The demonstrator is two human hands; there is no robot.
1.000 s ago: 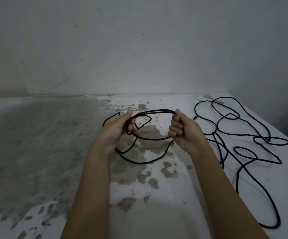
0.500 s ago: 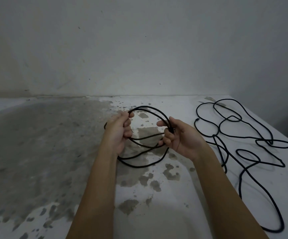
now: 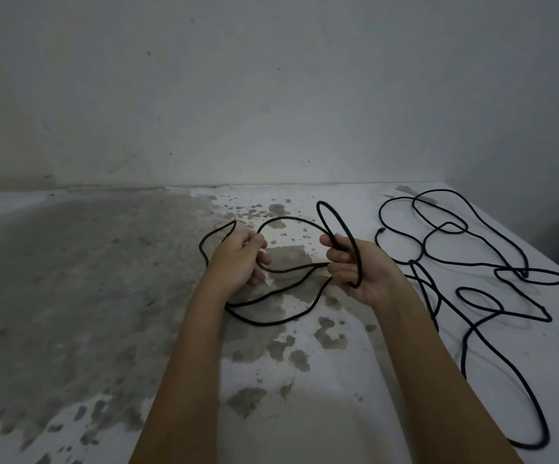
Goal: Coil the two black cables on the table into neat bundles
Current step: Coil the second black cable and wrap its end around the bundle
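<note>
First black cable (image 3: 264, 324), thin and matte, is held over table (image 3: 70, 296) centre: right hand (image 3: 362, 272) grips its narrow coil, left hand (image 3: 238, 262) pinches a loose loop. Second black cable (image 3: 472, 263) sprawls uncoiled on table, right.

Plain, rough indoor room, exact kind unclear: scuffed off-white wall (image 3: 271, 95) far side, corner at right; white bench (image 3: 70, 296) blotched with grey worn patches.
</note>
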